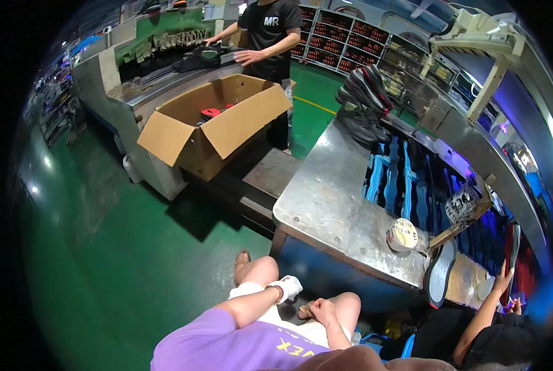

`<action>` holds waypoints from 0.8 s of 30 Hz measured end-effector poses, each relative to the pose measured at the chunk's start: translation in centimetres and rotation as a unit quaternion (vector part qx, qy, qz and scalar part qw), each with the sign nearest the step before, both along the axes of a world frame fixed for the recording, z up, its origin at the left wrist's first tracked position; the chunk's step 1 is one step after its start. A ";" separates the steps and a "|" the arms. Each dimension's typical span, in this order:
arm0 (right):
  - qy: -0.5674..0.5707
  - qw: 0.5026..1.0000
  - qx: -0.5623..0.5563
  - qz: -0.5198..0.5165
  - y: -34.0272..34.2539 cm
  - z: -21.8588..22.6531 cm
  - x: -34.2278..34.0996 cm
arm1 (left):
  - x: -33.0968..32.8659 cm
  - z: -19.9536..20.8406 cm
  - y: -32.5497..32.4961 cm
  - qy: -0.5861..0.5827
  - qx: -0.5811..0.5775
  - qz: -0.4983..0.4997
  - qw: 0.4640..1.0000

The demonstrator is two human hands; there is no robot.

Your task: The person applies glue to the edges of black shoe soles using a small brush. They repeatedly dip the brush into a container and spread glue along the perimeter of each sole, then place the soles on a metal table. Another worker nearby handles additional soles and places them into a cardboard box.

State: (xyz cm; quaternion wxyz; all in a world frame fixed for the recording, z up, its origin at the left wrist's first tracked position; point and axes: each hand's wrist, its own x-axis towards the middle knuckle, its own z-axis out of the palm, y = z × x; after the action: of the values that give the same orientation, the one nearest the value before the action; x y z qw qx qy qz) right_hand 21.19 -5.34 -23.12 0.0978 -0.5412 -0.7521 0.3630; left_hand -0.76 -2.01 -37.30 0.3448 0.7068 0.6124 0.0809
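My left hand (290, 288) rests over my lap, covered by what looks like a white glove, a band at the wrist. How its fingers lie is hard to make out. Beside it my bare right hand (323, 310) is closed above my right thigh; anything inside the fingers is hidden. Both hands are apart from the metal-topped workbench (326, 191) in front. A white paper cup (402, 235) stands on the bench near its right part. A shoe sole (441, 272) with a grey face and dark rim leans at the bench edge.
Across the green floor (103, 260), an open cardboard box (239, 130) holds red and dark pieces. Behind it a standing person (270, 43) handles dark shoes (199, 59) at a machine. Black shoes (363, 120) are grouped on the bench. A person (499, 334) works at right.
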 end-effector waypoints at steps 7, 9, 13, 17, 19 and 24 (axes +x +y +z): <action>0.001 1.000 -0.012 -0.025 -0.1 -0.4 1.3 | 1.7 5.2 -0.6 -0.060 -0.067 0.025 0.996; 0.004 1.000 -0.018 -0.025 -0.2 -0.4 1.3 | 2.0 5.5 -0.5 -0.123 -0.152 0.096 0.976; 0.027 0.998 -0.027 -0.043 -0.3 0.0 1.4 | 2.2 5.2 -0.2 -0.111 -0.163 0.083 0.977; 0.024 0.998 -0.028 -0.047 -0.3 0.2 1.5 | 2.3 6.2 -0.3 -0.105 -0.168 0.070 0.978; 0.026 0.998 -0.034 -0.046 -0.2 -0.1 1.6 | 1.9 5.7 -0.2 0.033 -0.020 -0.092 0.995; 0.031 0.998 -0.036 -0.042 -0.4 -0.4 1.3 | 1.6 5.2 0.0 0.010 -0.021 -0.084 0.996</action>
State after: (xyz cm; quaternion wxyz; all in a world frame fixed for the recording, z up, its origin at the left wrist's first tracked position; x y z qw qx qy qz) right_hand 22.46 -5.78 -23.48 0.1167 -0.5640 -0.7118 0.4022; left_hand 0.87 -1.97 -32.11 0.3592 0.7492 0.5556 0.0320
